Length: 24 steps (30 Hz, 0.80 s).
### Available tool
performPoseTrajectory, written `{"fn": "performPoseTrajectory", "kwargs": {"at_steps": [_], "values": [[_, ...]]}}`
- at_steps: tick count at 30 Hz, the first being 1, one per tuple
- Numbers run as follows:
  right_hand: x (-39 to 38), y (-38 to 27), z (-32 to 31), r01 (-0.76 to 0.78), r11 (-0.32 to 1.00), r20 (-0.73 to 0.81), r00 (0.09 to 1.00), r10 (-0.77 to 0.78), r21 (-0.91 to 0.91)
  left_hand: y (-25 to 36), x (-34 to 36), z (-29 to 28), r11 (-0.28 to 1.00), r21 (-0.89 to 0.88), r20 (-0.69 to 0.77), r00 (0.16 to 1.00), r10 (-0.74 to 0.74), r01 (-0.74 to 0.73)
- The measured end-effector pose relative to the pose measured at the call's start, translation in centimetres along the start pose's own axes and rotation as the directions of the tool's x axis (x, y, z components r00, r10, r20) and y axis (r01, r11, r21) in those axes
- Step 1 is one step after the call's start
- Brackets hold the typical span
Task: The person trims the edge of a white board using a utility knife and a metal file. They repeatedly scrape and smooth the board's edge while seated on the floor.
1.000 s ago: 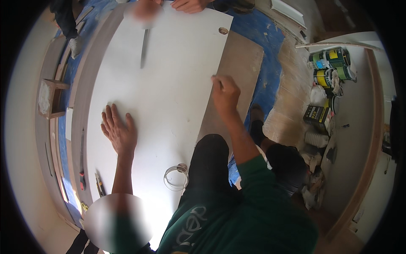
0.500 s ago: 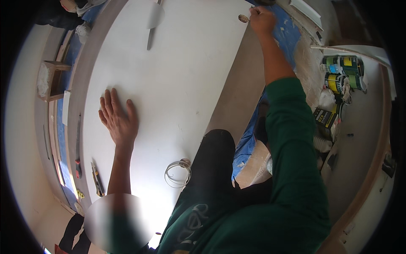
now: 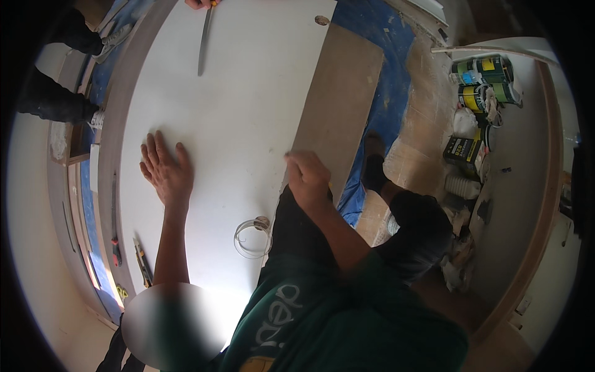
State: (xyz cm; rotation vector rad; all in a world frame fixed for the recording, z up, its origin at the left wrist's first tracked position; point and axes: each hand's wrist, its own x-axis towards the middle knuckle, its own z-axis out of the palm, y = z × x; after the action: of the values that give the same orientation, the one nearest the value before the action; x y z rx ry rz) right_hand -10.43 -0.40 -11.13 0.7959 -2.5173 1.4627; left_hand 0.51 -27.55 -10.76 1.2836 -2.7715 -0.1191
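Note:
My left hand [image 3: 166, 170] lies flat on a large white panel [image 3: 229, 124], fingers spread. My right hand [image 3: 308, 180] is curled at the panel's right edge, just beyond my knee; what it pinches, if anything, is too small to make out. Near that edge lies a loose coil of thin white strip [image 3: 238, 248], beside a round hole [image 3: 262, 222] in the panel. A second round hole [image 3: 321, 20] shows near the far right corner. At the far end another person's hand [image 3: 197, 3] is at the end of a long, narrow grey blade-like tool [image 3: 202, 46].
Left of the panel lie a utility knife [image 3: 142, 263], a long tool with a red handle [image 3: 116, 239] and yellow scissors [image 3: 121, 291]. Another person's legs [image 3: 59, 96] stand far left. A brown board [image 3: 338, 80] and blue sheeting [image 3: 390, 68] lie right, with cans [image 3: 489, 69] along the wall.
My right hand has come back from the far right corner to the near right edge. The other person's legs and hand have come into view. My left hand stays flat on the panel.

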Motion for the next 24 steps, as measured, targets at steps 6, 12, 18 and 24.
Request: {"fn": "performPoseTrajectory", "kwargs": {"at_steps": [6, 12, 18, 24], "values": [[19.6, 10.5, 0.1, -0.078, 0.996, -0.233, 0.970, 0.064, -0.049, 1.0, 0.5, 0.4, 0.999, -0.023, -0.003, 0.999, 0.044, -0.044], [11.9, 6.2, 1.4, -0.092, 0.996, -0.148, 0.985, 0.092, 0.006, 0.7, 0.1, -0.2, 1.000, 0.020, 0.010, 1.000, -0.002, 0.001], [-7.2, -3.7, -0.6, -0.089, 0.991, 0.052, 0.995, 0.084, 0.104, 0.7, 0.2, -0.4, 1.000, 0.003, 0.020, 1.000, -0.014, 0.014], [1.9, 2.6, 0.8, 0.009, 0.997, -0.086, 0.996, -0.002, 0.081, 0.6, 0.4, -0.4, 0.999, 0.025, 0.028, 0.999, -0.027, 0.026]]}}
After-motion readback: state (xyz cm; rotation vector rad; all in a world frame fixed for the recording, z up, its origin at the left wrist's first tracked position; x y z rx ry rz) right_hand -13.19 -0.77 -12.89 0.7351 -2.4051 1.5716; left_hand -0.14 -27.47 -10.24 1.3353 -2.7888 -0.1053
